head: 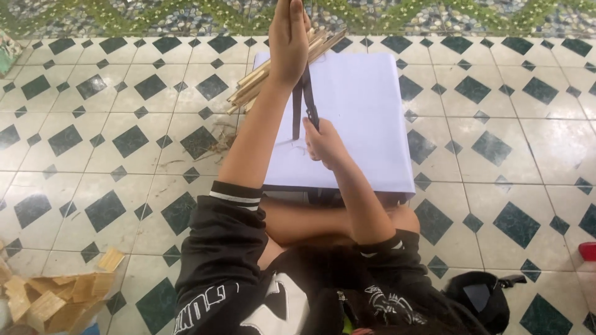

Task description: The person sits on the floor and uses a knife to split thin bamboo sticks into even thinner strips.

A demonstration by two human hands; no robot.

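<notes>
Close to the person, at the bottom left, sits a pile of short wooden blocks [56,294], and at the bottom right lies a black bag [481,298]. Both are well apart from the hands. A white sheet [366,118] lies flat on the tiled floor [124,142] in front of the knees. The right hand [324,144] rests on this sheet, curled around the handle of a dark knife [304,102] whose thin blade points away from the person. The knife looks hard and sharp, so the handle is the safe place to hold it. Farther out, the left hand [288,40] is closed around a bundle of thin wooden sticks [279,71] that lies slanted over the far left corner of the sheet. The sticks look light and stiff, but thin, so I think they could snap or slip out one by one. Holding them near the middle, as here, seems best. Small shavings [217,146] lie on the floor just left of the sheet. Beyond it all runs a green patterned floor border [155,15]. Nothing stands between the two hands.
</notes>
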